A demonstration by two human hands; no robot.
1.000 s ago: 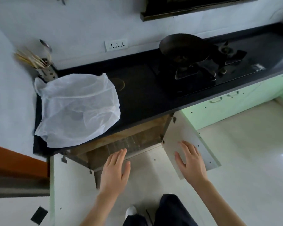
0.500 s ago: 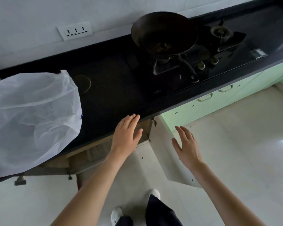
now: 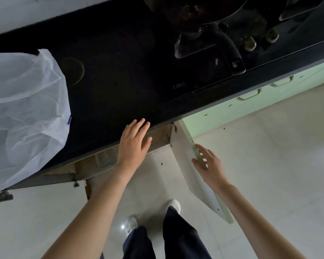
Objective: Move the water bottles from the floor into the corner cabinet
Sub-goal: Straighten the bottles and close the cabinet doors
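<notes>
Your left hand [image 3: 134, 141] is flat, fingers straight, empty, hovering at the front lip of the bench [image 3: 110, 90], just left of the open door [image 3: 185, 161]. Your right hand [image 3: 208, 165] straddles that door's top edge, thumb on the white inner face, fingers straight on the far side, a light touch and no grip on anything. No water bottles in view. None show on the floor [image 3: 269, 165] on either side of the door, and the corner cabinet [image 3: 105, 159], left of the door under the bench, shows only a sliver of rough brown interior.

Watch out here. The door is a thin, hard-edged panel standing out by your legs, so a careless push could swing it into a shin. The hinge [image 3: 173, 127] at its inner end looks worn, so leaning on the door may strain it. The floor tiles are pale and glossy; round bottles could roll or slip on them. Far left of the door, a soft, crinkled white plastic bag [image 3: 26, 109] overhangs the glossy black bench edge, and an elbow could drag it off.
</notes>
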